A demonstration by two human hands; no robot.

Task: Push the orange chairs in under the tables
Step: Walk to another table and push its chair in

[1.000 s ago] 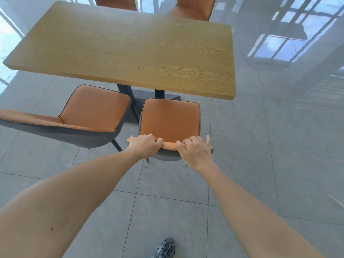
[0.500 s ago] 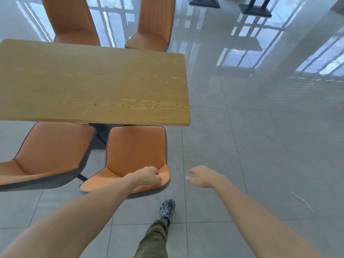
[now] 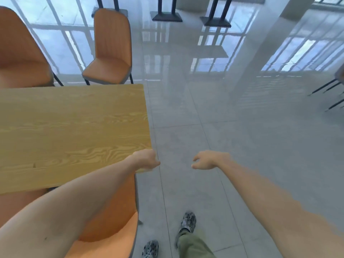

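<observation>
Glossy tiled floor (image 3: 242, 127); desk (image 3: 74, 131) centre left. Both hands have released the near orange chair (image 3: 119, 216), now tucked under at lower left. Left hand (image 3: 147, 161) loosely curled, right hand (image 3: 206, 162) fingers apart, both empty. Far chairs (image 3: 109, 49) remain out.

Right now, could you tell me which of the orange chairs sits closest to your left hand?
The near-side chair, directly under the left forearm with its seat tucked beneath the table. The two far chairs stand beyond the table's opposite edge.
</observation>
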